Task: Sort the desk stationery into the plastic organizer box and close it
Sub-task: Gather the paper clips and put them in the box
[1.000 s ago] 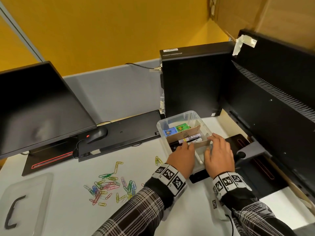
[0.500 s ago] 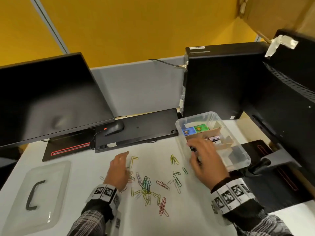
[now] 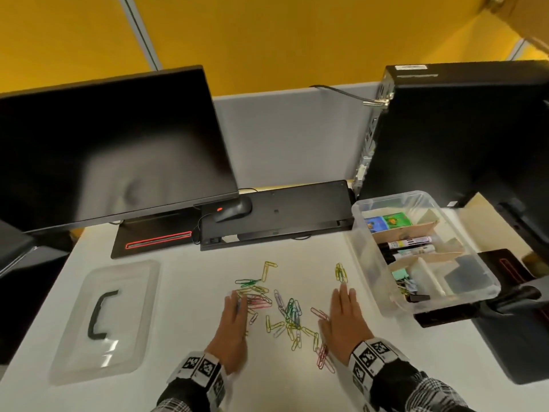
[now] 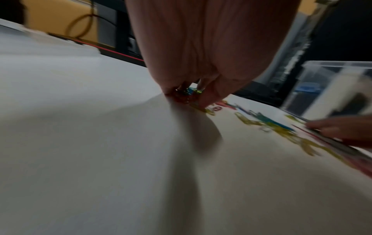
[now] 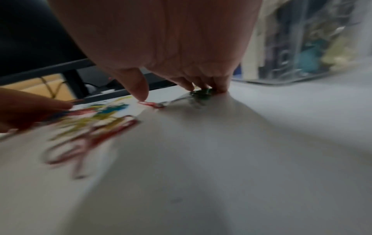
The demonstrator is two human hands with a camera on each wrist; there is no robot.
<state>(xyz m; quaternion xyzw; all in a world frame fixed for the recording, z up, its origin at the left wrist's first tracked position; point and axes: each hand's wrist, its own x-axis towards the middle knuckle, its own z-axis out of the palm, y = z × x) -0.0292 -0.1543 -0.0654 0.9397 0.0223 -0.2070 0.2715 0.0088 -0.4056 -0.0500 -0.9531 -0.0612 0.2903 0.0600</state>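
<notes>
Several coloured paper clips lie scattered on the white desk between my hands. My left hand lies flat with straight fingers on the left edge of the pile, its fingertips pressing on clips. My right hand lies flat on the right edge, its fingertips on a green clip. The clear plastic organizer box stands open to the right, holding markers, coloured cards, binder clips and cardboard dividers. Its clear lid with a black handle lies at the left.
A dark monitor stands at the back left, a black keyboard and mouse behind the clips. A black computer case rises behind the box. A black stand sits right of the box.
Both hands left the organizer box and came down onto the desk. The left went to the clips first, then the right followed. They now flank the clip pile.
</notes>
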